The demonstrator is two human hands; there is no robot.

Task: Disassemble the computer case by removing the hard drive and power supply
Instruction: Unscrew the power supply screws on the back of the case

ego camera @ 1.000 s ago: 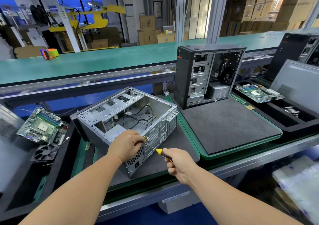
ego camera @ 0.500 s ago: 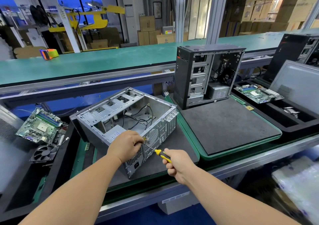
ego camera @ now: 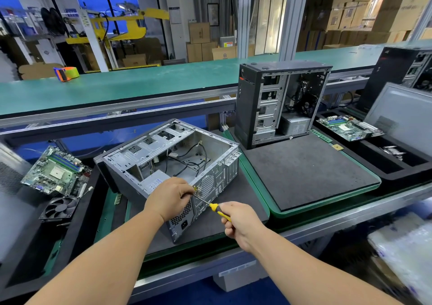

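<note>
Right hand (ego camera: 238,220) grips the screwdriver (ego camera: 216,208), left hand (ego camera: 169,197) pinches its tip against the power supply (ego camera: 155,183) corner in the open case (ego camera: 173,162) — tilt, and it may slip off the screw.

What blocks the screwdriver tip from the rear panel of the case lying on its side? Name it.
Nothing visible does. The screwdriver, held in the right hand, runs straight to the rear panel of the open case; the left hand grips the shaft near the tip and hides the contact point.
</note>
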